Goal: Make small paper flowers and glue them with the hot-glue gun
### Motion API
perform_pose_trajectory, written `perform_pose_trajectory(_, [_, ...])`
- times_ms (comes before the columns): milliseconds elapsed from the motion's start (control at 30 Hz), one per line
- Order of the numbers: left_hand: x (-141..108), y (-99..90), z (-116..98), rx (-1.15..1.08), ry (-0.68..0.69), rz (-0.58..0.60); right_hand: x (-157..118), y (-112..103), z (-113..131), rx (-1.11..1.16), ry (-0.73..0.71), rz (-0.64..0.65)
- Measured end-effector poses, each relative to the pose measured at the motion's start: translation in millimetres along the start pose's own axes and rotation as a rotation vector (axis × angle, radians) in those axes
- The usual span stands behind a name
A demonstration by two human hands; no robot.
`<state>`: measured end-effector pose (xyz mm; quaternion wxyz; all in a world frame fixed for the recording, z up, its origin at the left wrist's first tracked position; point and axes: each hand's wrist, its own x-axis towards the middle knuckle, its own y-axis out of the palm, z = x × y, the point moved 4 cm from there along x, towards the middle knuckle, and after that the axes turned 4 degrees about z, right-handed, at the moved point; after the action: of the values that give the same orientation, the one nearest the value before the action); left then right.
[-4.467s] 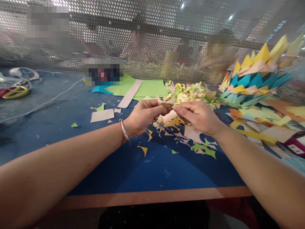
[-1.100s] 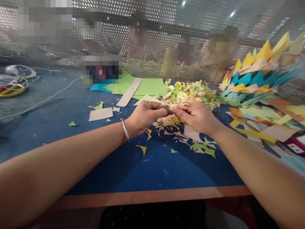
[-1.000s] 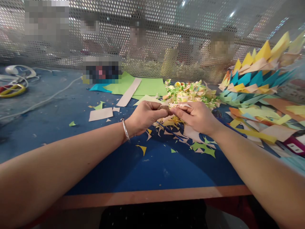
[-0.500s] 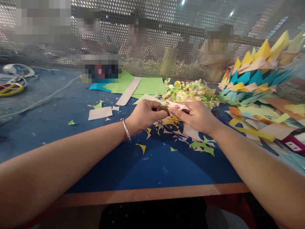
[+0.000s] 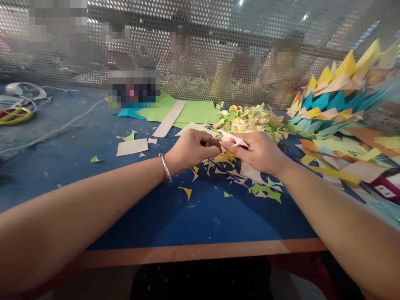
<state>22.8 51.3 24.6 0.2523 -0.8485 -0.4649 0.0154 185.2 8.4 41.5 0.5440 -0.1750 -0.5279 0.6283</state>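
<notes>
My left hand (image 5: 193, 151) is closed in a pinch, its fingertips close against those of my right hand. What it grips is hidden behind the curled fingers. Between the thumb and fingers of my right hand (image 5: 261, 152) is a pale pink piece of cut paper (image 5: 235, 139) with pointed edges. Both hands are held over a scatter of paper offcuts (image 5: 225, 168) in yellow, pink and green. Just beyond the right hand lies a heap of small folded paper pieces (image 5: 250, 116).
Green paper sheets (image 5: 196, 111) and a pale strip (image 5: 169, 118) lie at the back. On the right are a layered paper model (image 5: 337, 100) and loose paper strips (image 5: 346, 154). White earphones (image 5: 25, 91) and a cable (image 5: 62, 125) lie left. A perforated metal screen (image 5: 206, 62) stands behind.
The pale pink paper in my right hand has tilted slightly. Both hands stay in nearly the same place; the view has shifted a little.
</notes>
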Motion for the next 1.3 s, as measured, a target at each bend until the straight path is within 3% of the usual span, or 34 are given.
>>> perform_pose_trajectory(500, [1.0, 3.1, 2.5, -0.258, -0.059, 0.091, 0.3, -1.1, 0.6, -0.042, -0.031, -0.003])
perform_pose_trajectory(833, [1.7, -1.3, 3.6, -0.069, -0.039, 0.110, -0.2, -0.7, 0.8, -0.012, -0.037, 0.006])
perform_pose_trajectory(1300, [2.5, -2.7, 3.4, -0.018, -0.036, 0.173, -0.5, 1.2, 2.3, -0.018, -0.026, 0.020])
